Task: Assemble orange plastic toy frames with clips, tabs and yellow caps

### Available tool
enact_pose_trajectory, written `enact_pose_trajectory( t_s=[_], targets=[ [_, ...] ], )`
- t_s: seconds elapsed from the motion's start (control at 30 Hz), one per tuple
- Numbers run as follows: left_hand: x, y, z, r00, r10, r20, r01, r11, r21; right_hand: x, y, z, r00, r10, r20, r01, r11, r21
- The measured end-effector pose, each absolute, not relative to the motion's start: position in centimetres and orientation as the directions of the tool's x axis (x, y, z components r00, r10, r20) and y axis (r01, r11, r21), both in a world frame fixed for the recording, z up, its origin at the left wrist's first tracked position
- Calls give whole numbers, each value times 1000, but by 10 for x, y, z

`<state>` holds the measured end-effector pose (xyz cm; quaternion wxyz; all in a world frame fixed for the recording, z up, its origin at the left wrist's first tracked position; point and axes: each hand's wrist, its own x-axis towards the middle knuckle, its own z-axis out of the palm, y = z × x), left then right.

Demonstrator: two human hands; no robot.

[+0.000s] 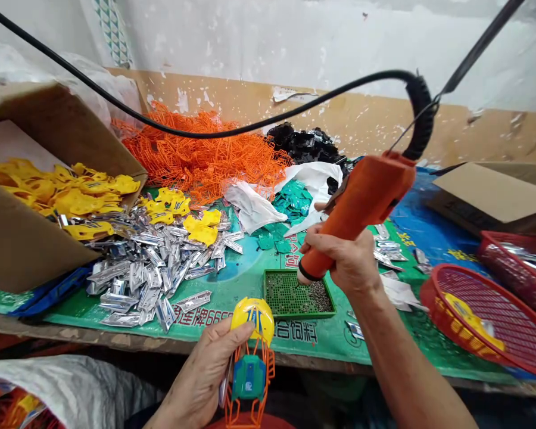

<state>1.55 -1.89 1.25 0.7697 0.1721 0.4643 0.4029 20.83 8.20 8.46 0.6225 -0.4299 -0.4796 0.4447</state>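
My left hand (205, 363) grips a small plastic toy assembly with a yellow rounded part (261, 319), an orange frame and a green piece (249, 376) in its middle. It is held in front of the table's near edge. My right hand (343, 259) is wrapped around an orange electric screwdriver (360, 199) hanging from a black cable (295, 113). The screwdriver tilts down, its tip over a green tray (270, 313) of small screws (319, 296). Whether the tip touches a screw I cannot tell.
Silvery metallic pieces (149, 277) lie in a pile at left, beside a cardboard box (22, 238) of yellow parts (75, 193). Farther back are orange frames (205, 152), black parts (301, 143) and green pieces (293, 199). Red baskets (513, 310) stand at right near another box (495, 190).
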Motion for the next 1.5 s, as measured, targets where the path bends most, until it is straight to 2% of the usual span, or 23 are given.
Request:
enact_pose_trajectory(
  t_s=[0.27,1.07,1.3,1.5],
  targets=[
    [17,-21,14,286,777,-560,-460,624,632,209,74,65,229,945,235,-104,264,-959],
    [26,-20,21,262,759,-596,-477,639,603,207,73,55,269,933,240,-111,277,-954],
    [28,-23,21,242,752,-613,-488,641,593,207,71,50,293,922,252,-22,270,-963],
    [29,-24,19,249,762,-598,-488,632,602,206,70,52,278,928,250,-76,281,-957]
  ],
)
